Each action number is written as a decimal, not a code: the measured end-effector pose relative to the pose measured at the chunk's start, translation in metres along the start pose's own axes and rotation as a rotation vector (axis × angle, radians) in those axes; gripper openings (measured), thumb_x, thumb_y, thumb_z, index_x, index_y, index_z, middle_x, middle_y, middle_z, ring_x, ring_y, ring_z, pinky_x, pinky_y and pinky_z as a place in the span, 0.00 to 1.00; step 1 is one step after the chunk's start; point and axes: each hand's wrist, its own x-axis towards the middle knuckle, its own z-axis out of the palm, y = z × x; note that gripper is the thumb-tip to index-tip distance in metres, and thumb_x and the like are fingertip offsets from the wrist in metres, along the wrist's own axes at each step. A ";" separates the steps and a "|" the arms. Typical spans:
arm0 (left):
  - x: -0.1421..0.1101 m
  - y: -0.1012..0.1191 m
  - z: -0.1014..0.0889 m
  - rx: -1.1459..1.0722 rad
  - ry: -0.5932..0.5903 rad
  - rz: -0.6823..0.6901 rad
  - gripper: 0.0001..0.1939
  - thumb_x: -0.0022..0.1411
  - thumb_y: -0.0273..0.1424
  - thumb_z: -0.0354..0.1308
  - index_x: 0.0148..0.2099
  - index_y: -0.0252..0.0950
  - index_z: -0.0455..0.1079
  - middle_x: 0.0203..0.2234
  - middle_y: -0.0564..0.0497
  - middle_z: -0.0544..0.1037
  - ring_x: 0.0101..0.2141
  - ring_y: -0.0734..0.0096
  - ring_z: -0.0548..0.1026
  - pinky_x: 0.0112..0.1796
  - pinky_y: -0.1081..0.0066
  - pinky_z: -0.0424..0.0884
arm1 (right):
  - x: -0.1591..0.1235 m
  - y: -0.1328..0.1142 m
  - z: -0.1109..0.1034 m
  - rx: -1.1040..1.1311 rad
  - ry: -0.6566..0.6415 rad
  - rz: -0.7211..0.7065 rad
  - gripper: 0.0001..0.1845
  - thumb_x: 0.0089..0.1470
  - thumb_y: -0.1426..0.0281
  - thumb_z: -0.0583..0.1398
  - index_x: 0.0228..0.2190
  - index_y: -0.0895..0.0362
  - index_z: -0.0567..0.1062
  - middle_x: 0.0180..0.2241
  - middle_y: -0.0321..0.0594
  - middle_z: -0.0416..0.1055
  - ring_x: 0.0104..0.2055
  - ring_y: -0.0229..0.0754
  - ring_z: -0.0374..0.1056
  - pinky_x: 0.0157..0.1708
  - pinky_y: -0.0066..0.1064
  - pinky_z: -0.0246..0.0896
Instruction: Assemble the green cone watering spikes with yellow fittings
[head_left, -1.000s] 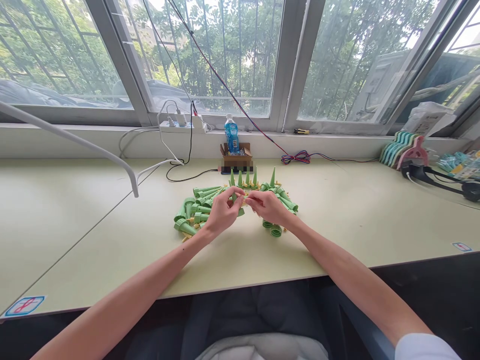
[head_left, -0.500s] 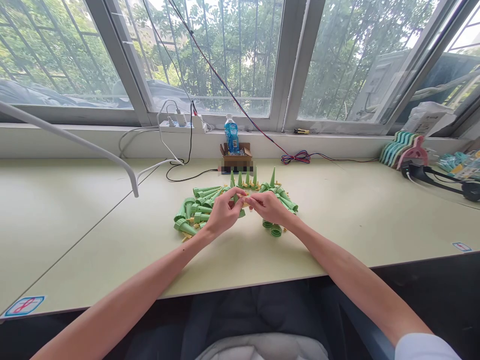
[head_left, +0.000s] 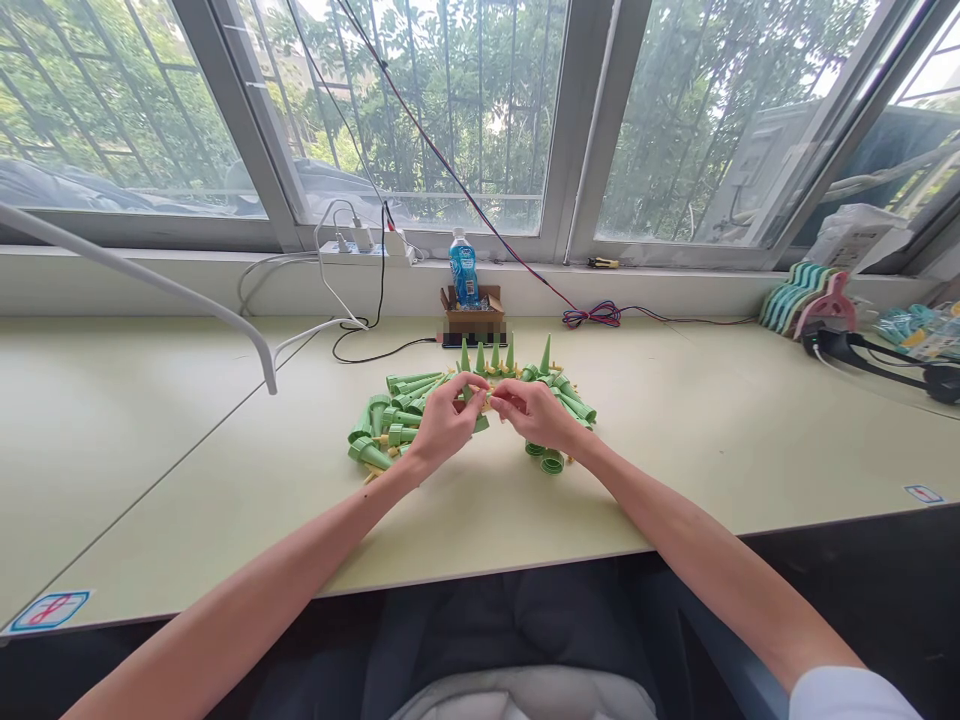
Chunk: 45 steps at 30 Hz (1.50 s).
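My left hand [head_left: 448,415] is closed around a green plant watering spike [head_left: 482,424], mostly hidden by the fingers. Close against it, my right hand [head_left: 538,412] pinches a small yellow piece [head_left: 487,402], which looks like the spike's valve. Left of the hands lies a pile of green watering spikes [head_left: 405,418], some with yellow valves showing. Behind the fingers several spikes [head_left: 495,358] stand points up. More spikes [head_left: 576,404] lie beyond my right hand, and a green threaded cap end [head_left: 552,462] sits below its wrist.
A small cardboard box [head_left: 472,318] with a blue-labelled bottle [head_left: 464,270] stands at the back. A coiled cable [head_left: 592,315] lies right of it. A white curved arm [head_left: 225,315] reaches over the table at left. Hangers [head_left: 802,300] and a black headset [head_left: 862,360] are at far right.
My fingers have shifted slightly at the held spike, and the right fingertips sit a little differently on the yellow piece. The piles have not moved.
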 end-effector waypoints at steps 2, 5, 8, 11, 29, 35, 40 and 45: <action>0.000 -0.001 0.000 -0.002 -0.003 -0.002 0.09 0.60 0.37 0.55 0.37 0.38 0.69 0.23 0.54 0.69 0.18 0.78 0.60 0.18 0.76 0.54 | 0.000 0.000 0.000 0.006 0.000 -0.010 0.17 0.62 0.58 0.52 0.31 0.58 0.71 0.23 0.34 0.67 0.21 0.32 0.57 0.26 0.26 0.54; -0.001 -0.001 0.001 -0.011 -0.025 -0.007 0.08 0.60 0.37 0.55 0.38 0.38 0.69 0.22 0.55 0.68 0.17 0.79 0.60 0.17 0.76 0.53 | 0.000 0.001 0.001 -0.020 0.004 -0.006 0.19 0.62 0.58 0.52 0.26 0.58 0.68 0.20 0.33 0.64 0.21 0.33 0.56 0.26 0.26 0.53; -0.002 0.000 0.001 -0.019 -0.043 -0.007 0.08 0.60 0.36 0.55 0.38 0.38 0.69 0.24 0.54 0.69 0.18 0.79 0.61 0.17 0.77 0.54 | 0.001 0.003 0.001 -0.045 0.002 0.003 0.23 0.63 0.56 0.50 0.22 0.57 0.65 0.18 0.32 0.61 0.22 0.34 0.56 0.26 0.27 0.52; -0.002 0.000 0.001 -0.024 -0.054 -0.004 0.08 0.60 0.36 0.55 0.38 0.37 0.69 0.26 0.54 0.70 0.19 0.80 0.62 0.18 0.77 0.55 | 0.001 0.006 0.002 -0.042 -0.004 0.000 0.26 0.63 0.54 0.49 0.21 0.57 0.66 0.17 0.33 0.60 0.24 0.35 0.59 0.27 0.27 0.53; -0.002 0.003 0.001 -0.017 -0.034 -0.024 0.09 0.61 0.36 0.54 0.38 0.37 0.69 0.19 0.57 0.63 0.18 0.79 0.57 0.18 0.78 0.52 | 0.001 0.003 0.002 -0.037 -0.001 -0.042 0.18 0.62 0.59 0.54 0.26 0.58 0.70 0.19 0.32 0.61 0.22 0.32 0.52 0.25 0.25 0.51; -0.003 0.006 0.001 -0.034 -0.038 -0.041 0.10 0.61 0.37 0.54 0.38 0.36 0.69 0.19 0.56 0.66 0.18 0.79 0.58 0.17 0.78 0.52 | 0.001 0.006 0.004 -0.036 0.002 -0.025 0.24 0.63 0.57 0.51 0.20 0.58 0.65 0.17 0.31 0.58 0.22 0.32 0.51 0.24 0.25 0.49; -0.002 0.004 0.001 -0.025 -0.012 -0.026 0.09 0.61 0.37 0.54 0.38 0.37 0.69 0.19 0.56 0.64 0.18 0.78 0.58 0.18 0.77 0.52 | 0.000 0.005 0.003 -0.073 0.022 -0.015 0.21 0.62 0.56 0.52 0.26 0.58 0.70 0.19 0.32 0.62 0.22 0.32 0.53 0.25 0.25 0.50; -0.001 0.002 0.000 0.000 0.007 -0.025 0.08 0.61 0.36 0.53 0.38 0.37 0.69 0.22 0.55 0.67 0.19 0.78 0.58 0.19 0.76 0.54 | 0.000 0.003 0.002 -0.054 0.009 -0.042 0.14 0.61 0.60 0.55 0.31 0.58 0.71 0.22 0.33 0.65 0.23 0.33 0.55 0.26 0.25 0.52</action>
